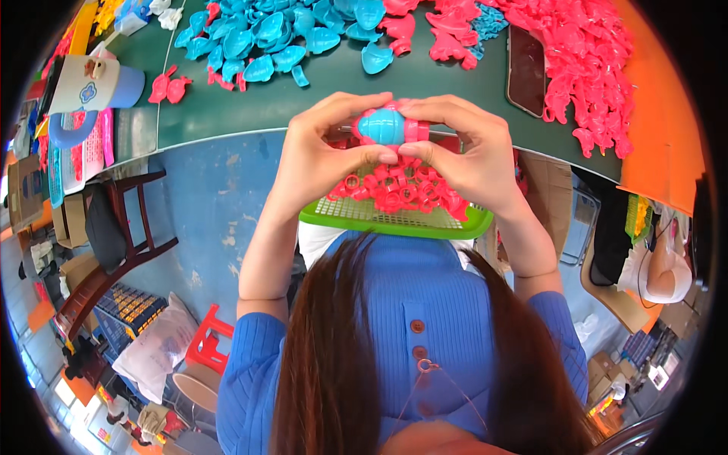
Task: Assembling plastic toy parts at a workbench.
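Between my two hands is a small toy piece (381,127), a rounded turquoise shell set in pink plastic. My left hand (327,144) pinches its left side, thumb below and fingers above. My right hand (472,144) grips the pink ring-like end on the right in the same way. Just under my hands, a green basket (394,224) in my lap holds many pink ring-shaped parts (409,186). Beyond my fingertips, turquoise shell parts (273,34) lie heaped on the dark green table (220,110).
Pink moulded parts (580,68) are piled at the table's right, beside a dark phone (526,72). A white and blue mug (95,87) and a pink pair of parts (170,87) sit at the left. A wooden chair (129,227) and red stool (210,337) stand on the floor.
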A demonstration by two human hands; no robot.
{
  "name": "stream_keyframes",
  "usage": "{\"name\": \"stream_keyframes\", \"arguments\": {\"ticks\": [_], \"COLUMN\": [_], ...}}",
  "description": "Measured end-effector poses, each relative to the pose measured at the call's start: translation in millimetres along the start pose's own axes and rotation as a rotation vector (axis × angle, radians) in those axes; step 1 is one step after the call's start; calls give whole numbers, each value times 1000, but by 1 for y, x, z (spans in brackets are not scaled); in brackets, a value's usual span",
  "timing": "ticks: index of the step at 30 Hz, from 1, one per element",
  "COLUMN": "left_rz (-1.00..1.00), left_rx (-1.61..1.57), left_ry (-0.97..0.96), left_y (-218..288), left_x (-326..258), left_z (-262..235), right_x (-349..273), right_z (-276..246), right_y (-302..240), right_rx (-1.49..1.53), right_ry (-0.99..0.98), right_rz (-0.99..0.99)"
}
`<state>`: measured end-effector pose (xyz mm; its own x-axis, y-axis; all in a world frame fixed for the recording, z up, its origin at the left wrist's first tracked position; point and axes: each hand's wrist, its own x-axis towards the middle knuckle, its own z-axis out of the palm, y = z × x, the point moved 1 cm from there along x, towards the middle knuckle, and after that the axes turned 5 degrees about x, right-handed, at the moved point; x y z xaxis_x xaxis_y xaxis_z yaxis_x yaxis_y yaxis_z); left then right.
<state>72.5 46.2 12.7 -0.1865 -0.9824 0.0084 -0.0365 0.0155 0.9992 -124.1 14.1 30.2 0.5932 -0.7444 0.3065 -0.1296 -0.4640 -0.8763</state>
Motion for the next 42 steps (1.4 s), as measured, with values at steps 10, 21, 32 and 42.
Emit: {"name": "stream_keyframes", "arguments": {"ticks": [10, 21, 32, 42], "left_rz": [86, -3, -20, -109], "left_rx": [-32, -135, -205, -301], "left_ry": [223, 183, 50, -40], "left_y": [-16, -33, -33, -31], "left_x": [-4, -2, -4, 2], "left_z": [-45, -29, 0, 24], "right_x": [-34, -31, -15, -30], "right_z": [119, 124, 12, 0], "right_y": [74, 87, 7, 23], "right_rx": [-481, -660, 333, 561], "right_ry": [-353, -431, 249, 216], "right_rz": [181, 93, 243, 288]}}
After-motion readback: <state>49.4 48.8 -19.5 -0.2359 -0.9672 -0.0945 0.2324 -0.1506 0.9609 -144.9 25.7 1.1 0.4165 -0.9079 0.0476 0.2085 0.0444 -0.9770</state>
